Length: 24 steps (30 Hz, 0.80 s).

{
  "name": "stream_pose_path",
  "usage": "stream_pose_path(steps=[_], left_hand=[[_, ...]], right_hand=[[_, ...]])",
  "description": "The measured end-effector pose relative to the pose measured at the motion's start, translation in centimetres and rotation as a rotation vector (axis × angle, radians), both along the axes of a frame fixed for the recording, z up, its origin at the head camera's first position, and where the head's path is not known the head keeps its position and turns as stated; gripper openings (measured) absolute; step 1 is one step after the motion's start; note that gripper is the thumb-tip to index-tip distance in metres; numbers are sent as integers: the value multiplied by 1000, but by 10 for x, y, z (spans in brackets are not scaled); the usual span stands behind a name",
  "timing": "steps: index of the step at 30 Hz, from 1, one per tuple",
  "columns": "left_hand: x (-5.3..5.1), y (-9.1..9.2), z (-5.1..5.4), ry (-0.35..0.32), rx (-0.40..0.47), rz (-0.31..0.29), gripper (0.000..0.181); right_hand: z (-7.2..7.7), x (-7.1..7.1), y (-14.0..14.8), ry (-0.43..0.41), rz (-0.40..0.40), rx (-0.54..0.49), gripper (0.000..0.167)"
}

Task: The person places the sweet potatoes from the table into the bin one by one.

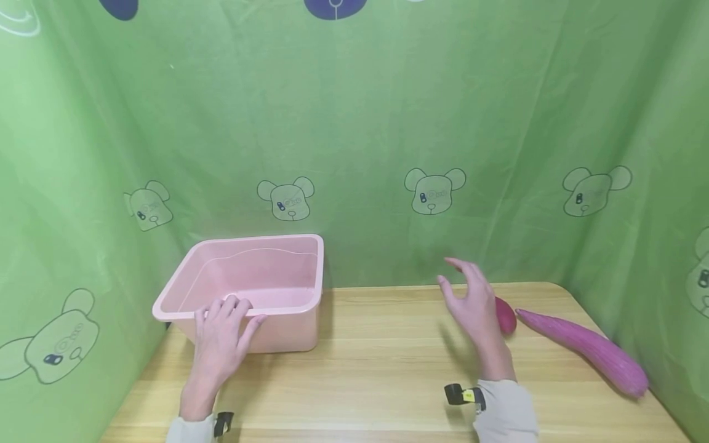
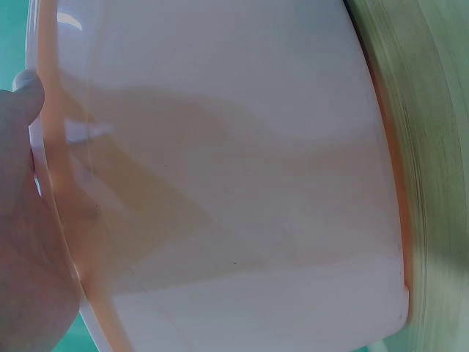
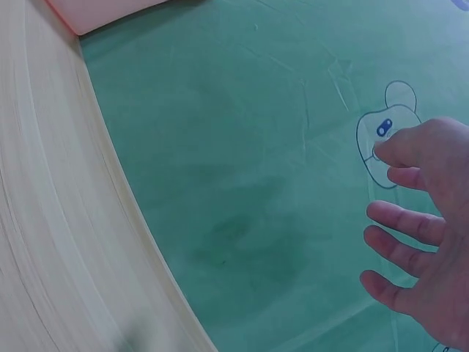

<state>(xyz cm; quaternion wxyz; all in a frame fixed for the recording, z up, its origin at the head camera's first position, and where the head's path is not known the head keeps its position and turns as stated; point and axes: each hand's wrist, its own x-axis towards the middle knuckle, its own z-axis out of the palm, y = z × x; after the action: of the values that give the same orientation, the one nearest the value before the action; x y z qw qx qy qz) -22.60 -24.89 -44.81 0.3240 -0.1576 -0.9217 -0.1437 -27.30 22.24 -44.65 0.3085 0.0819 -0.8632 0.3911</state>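
While the left hand (image 1: 218,343) curls its fingers over the near rim of the pink tub (image 1: 289,332), with the thumb spread along the outside, the right hand (image 1: 473,303) hangs apart from it toward the tabletop's (image 1: 382,375) far edge. The tub stands at the far left corner of the tabletop, near the green curtain (image 1: 365,123), its mouth upward; the left hand's hold probably serves to keep it steady. The right hand holds nothing: its thumb and fingers are well parted and gently bent, and the shadow on the wood suggests that it is raised. Just to the right of this hand, near the far edge, lies a red rounded object (image 1: 506,317), partly hidden by the hand, so whether they touch cannot be told. Beyond it, a long purple vegetable (image 1: 588,349) slants along the right edge, narrow tip beside the red object and thick end toward the near right corner, perhaps laid so because its length fits along that side.
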Motion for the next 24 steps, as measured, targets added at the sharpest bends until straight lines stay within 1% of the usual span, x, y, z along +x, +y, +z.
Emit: stream_pose_path(steps=[11, 18, 24], left_hand=[[0, 0, -1, -4, 3, 4, 28], [0, 0, 0, -1, 5, 4, 27], [1, -1, 0, 4, 2, 2, 27]], right_hand=[[-4, 1, 16, -20, -45, -4, 46], [-8, 2, 26, -57, -83, -4, 46], [-13, 4, 32, -52, -128, 11, 45]])
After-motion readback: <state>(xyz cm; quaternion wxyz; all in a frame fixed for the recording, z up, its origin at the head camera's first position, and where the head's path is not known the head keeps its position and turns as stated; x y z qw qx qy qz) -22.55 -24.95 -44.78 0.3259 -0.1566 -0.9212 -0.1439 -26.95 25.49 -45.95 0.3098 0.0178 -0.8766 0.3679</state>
